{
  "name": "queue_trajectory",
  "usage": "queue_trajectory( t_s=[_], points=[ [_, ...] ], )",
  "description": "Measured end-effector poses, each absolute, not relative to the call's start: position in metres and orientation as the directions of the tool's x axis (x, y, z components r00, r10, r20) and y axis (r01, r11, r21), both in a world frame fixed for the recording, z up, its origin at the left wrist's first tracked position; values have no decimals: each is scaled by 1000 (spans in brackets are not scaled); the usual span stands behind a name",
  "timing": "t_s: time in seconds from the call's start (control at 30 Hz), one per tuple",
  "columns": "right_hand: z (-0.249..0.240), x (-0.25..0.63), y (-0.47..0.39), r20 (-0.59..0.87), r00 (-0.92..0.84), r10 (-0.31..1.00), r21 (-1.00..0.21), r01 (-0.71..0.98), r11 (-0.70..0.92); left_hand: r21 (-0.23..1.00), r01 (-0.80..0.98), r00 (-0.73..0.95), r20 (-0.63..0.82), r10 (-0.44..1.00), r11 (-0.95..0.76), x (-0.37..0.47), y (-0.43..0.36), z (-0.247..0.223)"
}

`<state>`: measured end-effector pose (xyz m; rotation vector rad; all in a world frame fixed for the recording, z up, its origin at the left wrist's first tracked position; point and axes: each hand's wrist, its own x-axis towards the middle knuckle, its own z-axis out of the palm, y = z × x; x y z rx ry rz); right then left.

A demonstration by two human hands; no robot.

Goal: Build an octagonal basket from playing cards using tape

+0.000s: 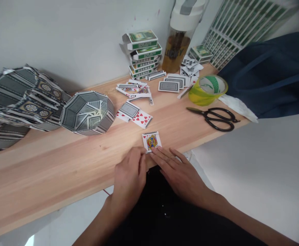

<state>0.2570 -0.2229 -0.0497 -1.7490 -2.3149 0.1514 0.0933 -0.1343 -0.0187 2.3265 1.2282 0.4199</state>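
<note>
Pressing down on the face card (151, 141) near the middle of the frame, your two hands meet at its near edge: the left hand (130, 174) curls loosely with its fingertips at the card's lower left corner, and the right hand (176, 169) lies flat, fingers stretched out, tips touching the card's lower right edge. Neither hand has closed around anything; both are open and simply bearing on the card, which lies face up on the wooden shelf (49, 171) close to its front edge

To work this card cleanly, by my reading, keep the right hand's fingers flat so it cannot slide, and let the left fingertips do the fine work along the edge. Steady pressure matters, since the card sits close to the drop at the front

Further up the frame lie loose cards (135, 116), some face up, some face down. At centre left stands an octagonal card bowl (87, 111), with a bigger folded-card piece (18, 102) at the far left. Card boxes (143, 54) are stacked at upper centre, a tape roll (208, 89) and black scissors (216, 118) lie to the right
</note>
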Motion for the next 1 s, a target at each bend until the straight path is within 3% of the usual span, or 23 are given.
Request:
queue_trajectory(
  t_s=[0.13, 0.33, 0.7, 1.0],
  points=[
    [-49, 255, -223, 132, -227, 965, -252, 934, 255, 378, 551, 714, 249, 655, -744, 78, -153, -31],
    [-51, 253, -223, 183, -218, 959, -248, 933, 260, 137, 427, 874, 190, 447, -894, 71, -159, -46],
    [-50, 254, -221, 185, -205, 961, -262, 932, 249, -18, 571, 820, 58, 569, -821, 75, -159, -36],
    [-50, 256, -221, 161, -208, 965, -290, 924, 248, -3, 680, 733, 32, 680, -733, 70, -160, -30]
  ],
)
